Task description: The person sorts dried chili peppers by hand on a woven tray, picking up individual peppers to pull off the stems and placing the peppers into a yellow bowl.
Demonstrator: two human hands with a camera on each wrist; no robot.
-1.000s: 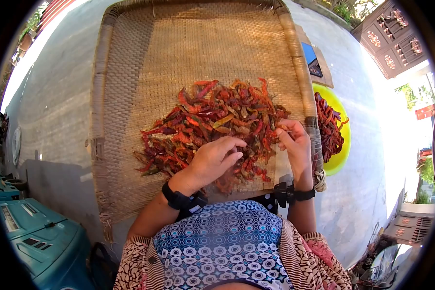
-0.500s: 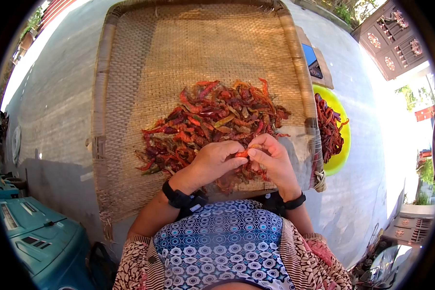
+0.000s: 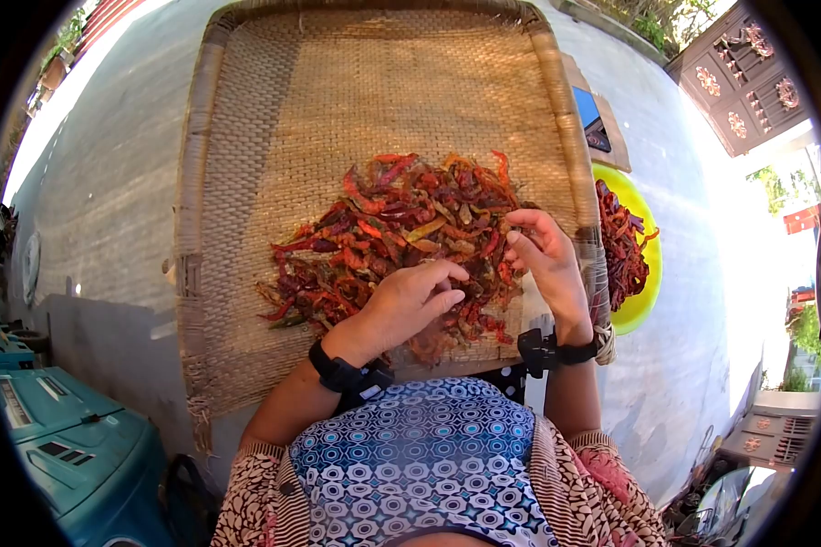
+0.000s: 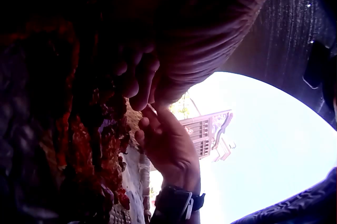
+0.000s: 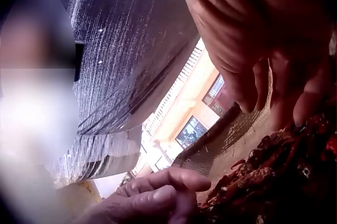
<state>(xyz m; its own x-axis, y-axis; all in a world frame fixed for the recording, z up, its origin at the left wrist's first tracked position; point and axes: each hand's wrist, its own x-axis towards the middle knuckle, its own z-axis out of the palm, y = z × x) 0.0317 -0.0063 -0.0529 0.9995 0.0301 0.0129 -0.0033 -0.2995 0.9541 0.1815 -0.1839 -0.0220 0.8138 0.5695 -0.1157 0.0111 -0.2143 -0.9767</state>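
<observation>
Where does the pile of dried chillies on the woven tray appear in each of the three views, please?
Head: pile of dried chillies at centre, on the woven tray.
Left wrist: dark red mass along the left.
Right wrist: lower right corner.
Shared landmark: the left hand, resting on the pile.

The person wears a blue, white-patterned top with brown patterned sleeves. A black strap with a small black camera circles each wrist.
</observation>
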